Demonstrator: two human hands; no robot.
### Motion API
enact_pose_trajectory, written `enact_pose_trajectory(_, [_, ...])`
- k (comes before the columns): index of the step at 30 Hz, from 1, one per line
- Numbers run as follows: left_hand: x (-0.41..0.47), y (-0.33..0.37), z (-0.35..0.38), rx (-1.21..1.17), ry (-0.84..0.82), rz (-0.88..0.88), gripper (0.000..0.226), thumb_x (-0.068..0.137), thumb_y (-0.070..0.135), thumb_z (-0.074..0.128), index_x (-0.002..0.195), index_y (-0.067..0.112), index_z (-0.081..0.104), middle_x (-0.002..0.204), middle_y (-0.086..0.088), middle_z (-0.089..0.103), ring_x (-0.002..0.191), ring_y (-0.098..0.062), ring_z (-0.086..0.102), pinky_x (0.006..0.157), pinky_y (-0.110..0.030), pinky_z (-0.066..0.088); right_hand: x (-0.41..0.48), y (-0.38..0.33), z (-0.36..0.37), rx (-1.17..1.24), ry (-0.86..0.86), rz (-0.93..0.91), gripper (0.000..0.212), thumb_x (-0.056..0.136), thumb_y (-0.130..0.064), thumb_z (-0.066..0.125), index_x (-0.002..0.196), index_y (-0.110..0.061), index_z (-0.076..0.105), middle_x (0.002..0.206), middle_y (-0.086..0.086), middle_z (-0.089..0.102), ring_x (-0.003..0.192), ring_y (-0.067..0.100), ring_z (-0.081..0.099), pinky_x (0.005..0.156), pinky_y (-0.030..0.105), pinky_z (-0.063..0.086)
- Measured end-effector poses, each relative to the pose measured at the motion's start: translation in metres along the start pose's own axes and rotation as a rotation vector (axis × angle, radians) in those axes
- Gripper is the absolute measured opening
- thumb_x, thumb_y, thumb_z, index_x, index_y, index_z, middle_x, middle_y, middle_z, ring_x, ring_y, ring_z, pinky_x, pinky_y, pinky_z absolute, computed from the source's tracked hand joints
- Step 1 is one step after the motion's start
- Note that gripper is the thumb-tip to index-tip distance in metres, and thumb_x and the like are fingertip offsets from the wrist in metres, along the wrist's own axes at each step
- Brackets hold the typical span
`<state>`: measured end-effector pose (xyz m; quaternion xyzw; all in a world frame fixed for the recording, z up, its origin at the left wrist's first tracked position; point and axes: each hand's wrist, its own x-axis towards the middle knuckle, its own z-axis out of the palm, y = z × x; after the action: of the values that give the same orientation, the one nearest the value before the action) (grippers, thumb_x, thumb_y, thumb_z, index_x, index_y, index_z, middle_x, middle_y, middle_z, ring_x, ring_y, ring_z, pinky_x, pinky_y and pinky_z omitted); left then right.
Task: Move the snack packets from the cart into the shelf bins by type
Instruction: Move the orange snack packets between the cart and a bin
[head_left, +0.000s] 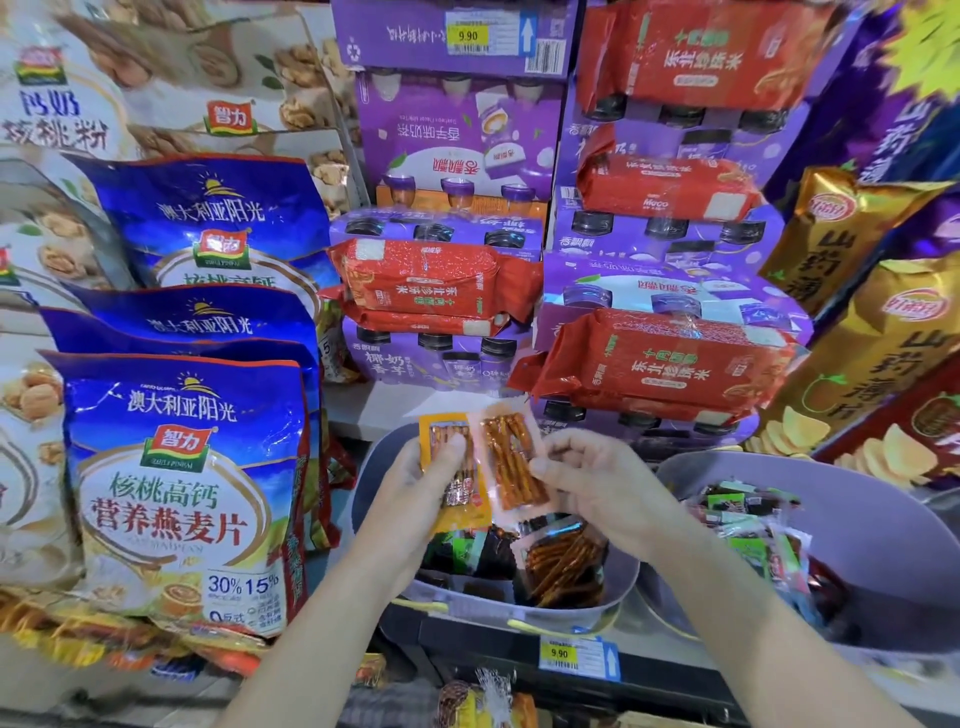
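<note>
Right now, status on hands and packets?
Left hand grips yellow snack packet; right hand pinches clear packet of orange sticks. Both above grey plastic bin. Nothing blocking.

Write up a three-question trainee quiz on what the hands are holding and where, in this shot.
1. True or false: the left hand grips a yellow packet.
2. Pick one. The clear packet of orange sticks pinched by the right hand is held above: A) the centre grey bin; B) a stack of blue bags; C) the floor.
3. Fill in: the yellow price tag below that bin reads ____.

Key: 1 true; 2 A; 3 9.90.
</note>
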<state>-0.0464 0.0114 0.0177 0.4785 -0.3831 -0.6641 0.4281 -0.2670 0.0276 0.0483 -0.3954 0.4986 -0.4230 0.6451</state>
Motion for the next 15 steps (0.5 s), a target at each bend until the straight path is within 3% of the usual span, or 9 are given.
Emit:
enact_pose_trajectory(2, [-0.002, -0.002, 0.005, 0.045, -0.004, 0.012, 0.046, 0.088, 0.044, 0.078, 0.128, 0.025, 0.066, 0.118, -0.002, 0.079, 0.110, -0.023, 0.076, 0.097, -0.052, 0.060, 0.004, 0.009, 0.016, -0.014, -0.003, 0.026, 0.015, 0.090, 0.000, 0.072, 0.103, 0.005, 0.066, 0.094, 0.020, 0.071, 0.081, 0.033, 0.069, 0.075, 0.045, 0.061])
enact_pose_trajectory(5, [0.000, -0.007, 0.005, 0.134, 0.061, 0.039, 0.030, 0.094, 0.022, 0.080, 0.121, 0.025, 0.067, 0.110, 0.000, 0.080, 0.102, -0.021, 0.078, 0.094, -0.053, 0.061, 0.009, 0.015, 0.024, -0.216, 0.013, 0.012, 0.009, 0.090, -0.009, 0.078, 0.097, -0.008, 0.074, 0.086, 0.008, 0.075, 0.074, 0.024, 0.073, 0.064, 0.031, 0.062])
enact_pose_trajectory(8, [0.001, -0.006, -0.002, 0.125, 0.097, 0.035, 0.027, 0.098, 0.014, 0.075, 0.121, 0.026, 0.067, 0.108, 0.003, 0.081, 0.100, -0.017, 0.078, 0.091, -0.047, 0.062, 0.015, 0.009, 0.003, -0.760, 0.045, -0.081, 0.005, 0.088, -0.030, 0.082, 0.090, -0.031, 0.078, 0.084, -0.011, 0.077, 0.074, 0.005, 0.072, 0.069, 0.019, 0.057])
enact_pose_trajectory(12, [0.003, -0.003, -0.013, 0.040, 0.132, 0.013, 0.022, 0.101, 0.013, 0.070, 0.121, 0.022, 0.067, 0.107, 0.000, 0.081, 0.100, -0.020, 0.078, 0.085, -0.040, 0.062, 0.025, 0.016, -0.022, -1.517, -0.238, -0.041, 0.030, 0.092, -0.037, 0.075, 0.120, -0.027, 0.071, 0.116, -0.006, 0.069, 0.107, 0.016, 0.063, 0.093, 0.036, 0.052])
enact_pose_trajectory(15, [0.004, -0.001, -0.017, 0.013, 0.141, 0.005, 0.019, 0.103, 0.012, 0.067, 0.119, 0.022, 0.067, 0.104, 0.001, 0.081, 0.096, -0.017, 0.079, 0.069, -0.027, 0.062, 0.031, 0.033, -0.022, -1.748, -0.323, 0.002, 0.029, 0.091, -0.037, 0.074, 0.115, -0.028, 0.061, 0.121, -0.002, 0.059, 0.111, 0.025, 0.055, 0.087, 0.040, 0.048])
